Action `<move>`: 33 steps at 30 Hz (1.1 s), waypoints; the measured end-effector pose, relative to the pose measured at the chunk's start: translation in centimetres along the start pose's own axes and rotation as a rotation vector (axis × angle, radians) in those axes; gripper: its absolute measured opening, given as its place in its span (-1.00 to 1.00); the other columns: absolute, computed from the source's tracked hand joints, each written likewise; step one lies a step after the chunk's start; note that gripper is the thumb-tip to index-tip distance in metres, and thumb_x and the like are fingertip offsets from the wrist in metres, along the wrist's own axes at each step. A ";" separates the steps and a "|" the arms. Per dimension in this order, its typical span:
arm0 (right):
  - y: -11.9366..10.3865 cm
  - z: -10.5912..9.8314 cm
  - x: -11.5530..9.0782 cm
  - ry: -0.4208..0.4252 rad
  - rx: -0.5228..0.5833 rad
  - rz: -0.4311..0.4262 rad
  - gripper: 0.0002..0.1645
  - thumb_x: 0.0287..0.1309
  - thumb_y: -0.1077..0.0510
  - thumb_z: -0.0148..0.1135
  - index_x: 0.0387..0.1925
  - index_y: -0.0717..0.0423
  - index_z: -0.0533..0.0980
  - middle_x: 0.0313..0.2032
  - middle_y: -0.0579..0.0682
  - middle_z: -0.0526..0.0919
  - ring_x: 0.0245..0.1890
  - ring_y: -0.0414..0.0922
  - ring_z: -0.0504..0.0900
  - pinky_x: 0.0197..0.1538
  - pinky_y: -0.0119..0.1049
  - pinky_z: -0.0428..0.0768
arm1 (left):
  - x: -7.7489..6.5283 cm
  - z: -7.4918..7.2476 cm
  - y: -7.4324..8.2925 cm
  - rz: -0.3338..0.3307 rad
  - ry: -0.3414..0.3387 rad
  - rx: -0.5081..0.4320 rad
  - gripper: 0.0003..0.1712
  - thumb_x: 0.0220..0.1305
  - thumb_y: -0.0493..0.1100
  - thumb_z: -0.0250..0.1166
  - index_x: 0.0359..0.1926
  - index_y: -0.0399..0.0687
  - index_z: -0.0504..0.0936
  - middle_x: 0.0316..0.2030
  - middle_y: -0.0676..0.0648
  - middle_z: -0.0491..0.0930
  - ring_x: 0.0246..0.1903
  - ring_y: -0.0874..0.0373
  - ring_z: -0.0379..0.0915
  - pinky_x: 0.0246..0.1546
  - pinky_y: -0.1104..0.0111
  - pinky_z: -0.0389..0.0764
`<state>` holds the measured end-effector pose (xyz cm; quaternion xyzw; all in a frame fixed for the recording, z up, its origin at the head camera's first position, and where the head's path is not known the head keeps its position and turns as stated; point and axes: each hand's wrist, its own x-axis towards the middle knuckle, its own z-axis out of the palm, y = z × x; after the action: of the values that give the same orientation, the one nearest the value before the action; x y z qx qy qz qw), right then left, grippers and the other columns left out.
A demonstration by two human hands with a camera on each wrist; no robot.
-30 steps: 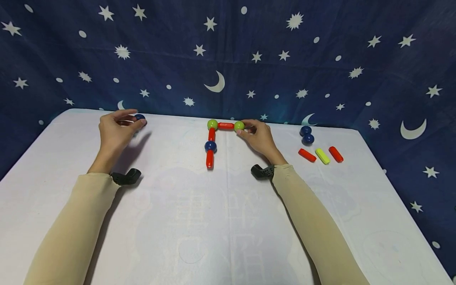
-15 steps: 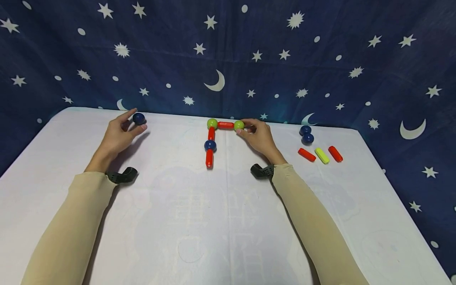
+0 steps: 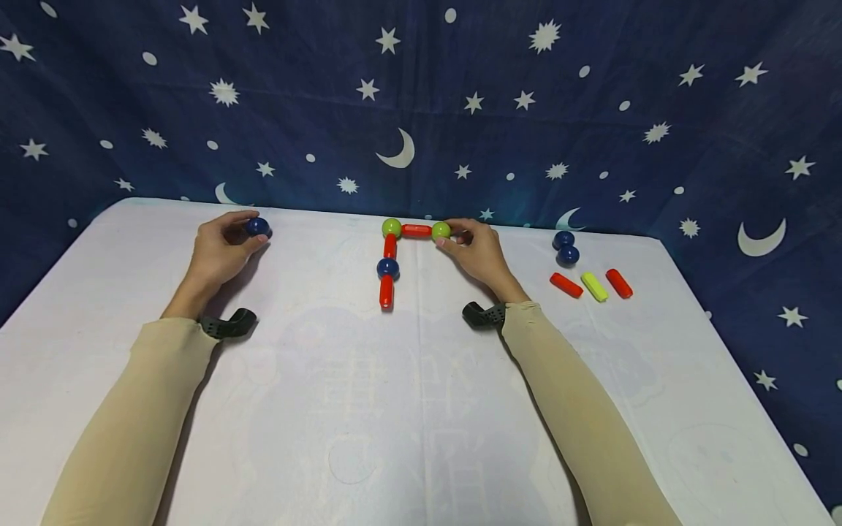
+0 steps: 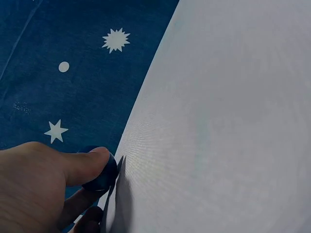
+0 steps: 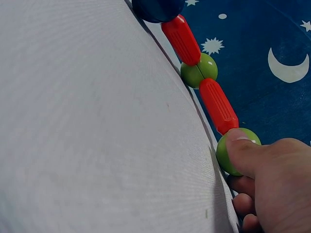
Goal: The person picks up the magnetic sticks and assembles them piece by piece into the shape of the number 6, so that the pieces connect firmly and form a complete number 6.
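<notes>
At the back left of the table, my left hand holds a dark blue ball between thumb and fingers. In the left wrist view, the thumb lies across that same blue ball. Near the back edge, my right hand pinches a light green ball at the right end of a joined chain. From that ball a red rod runs left to another green ball. Below this corner come a red rod, a blue ball and one more red rod, in line toward me.
On the right lie two dark blue balls side by side. In front of them are a red rod, a yellow-green rod and another red rod. A dark blue starry cloth hangs behind the white table.
The left hand's fingers spread wider around the blue ball, then drew in on it again, and the ball came slightly lower and nearer. The right hand and the chain have stayed put.
</notes>
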<state>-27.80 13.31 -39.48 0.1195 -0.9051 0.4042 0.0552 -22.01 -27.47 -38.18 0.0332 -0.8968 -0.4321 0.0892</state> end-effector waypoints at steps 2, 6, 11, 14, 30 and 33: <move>0.0 0.0 0.0 0.001 0.003 -0.004 -0.48 0.27 0.08 0.42 0.22 0.15 0.58 -0.02 0.08 0.66 -0.12 -0.03 0.53 -0.05 -0.19 0.50 | 0.0 0.1 -0.1 0.008 0.030 0.001 -0.41 0.42 -0.25 0.27 0.42 -0.21 0.41 0.27 -0.39 0.43 0.17 -0.24 0.41 0.18 0.07 0.44; 0.0 0.0 -0.1 0.000 0.007 -0.004 -0.48 0.27 0.08 0.41 0.22 0.15 0.58 -0.02 0.09 0.65 -0.12 -0.03 0.53 -0.04 -0.19 0.50 | -0.1 0.1 -0.1 0.007 0.065 -0.010 -0.44 0.40 -0.24 0.30 0.37 -0.22 0.46 0.23 -0.38 0.47 0.16 -0.22 0.44 0.14 0.15 0.45; 0.0 0.0 -0.1 -0.002 0.018 0.001 -0.48 0.27 0.08 0.41 0.22 0.15 0.58 -0.02 0.08 0.65 -0.13 -0.03 0.52 -0.06 -0.19 0.50 | -0.1 0.1 0.5 0.003 0.076 -0.021 -0.43 0.36 -0.22 0.35 0.34 -0.23 0.48 0.21 -0.37 0.51 0.12 -0.19 0.46 0.10 0.18 0.47; 0.1 0.0 0.0 0.000 0.021 -0.003 -0.48 0.27 0.09 0.41 0.22 0.15 0.58 -0.02 0.08 0.65 -0.13 -0.03 0.52 -0.06 -0.20 0.50 | -0.2 0.1 1.2 0.002 0.065 -0.034 -0.43 0.34 -0.21 0.38 0.33 -0.22 0.50 0.18 -0.36 0.54 0.04 -0.09 0.46 -0.01 0.32 0.46; 0.2 0.0 -0.1 0.003 0.020 -0.003 -0.48 0.27 0.08 0.42 0.22 0.14 0.58 -0.02 0.07 0.65 -0.13 -0.03 0.52 -0.06 -0.20 0.51 | -1.0 1.7 5.6 0.031 -0.130 -0.156 -0.45 0.25 -0.15 0.47 0.20 -0.25 0.54 0.04 -0.27 0.58 -0.12 0.16 0.49 -0.14 0.54 0.47; 0.3 0.0 0.0 0.004 0.020 -0.006 -0.48 0.26 0.08 0.42 0.22 0.13 0.58 -0.03 0.07 0.66 -0.14 -0.04 0.52 -0.06 -0.20 0.50 | -1.2 2.1 6.3 0.057 -0.179 -0.162 -0.47 0.23 -0.16 0.48 0.17 -0.25 0.55 0.03 -0.27 0.59 -0.12 0.15 0.53 -0.14 0.55 0.48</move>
<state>-27.86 13.47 -39.71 0.1218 -0.9006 0.4134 0.0570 -21.09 -21.77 -34.68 -0.0383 -0.8640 -0.5015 0.0235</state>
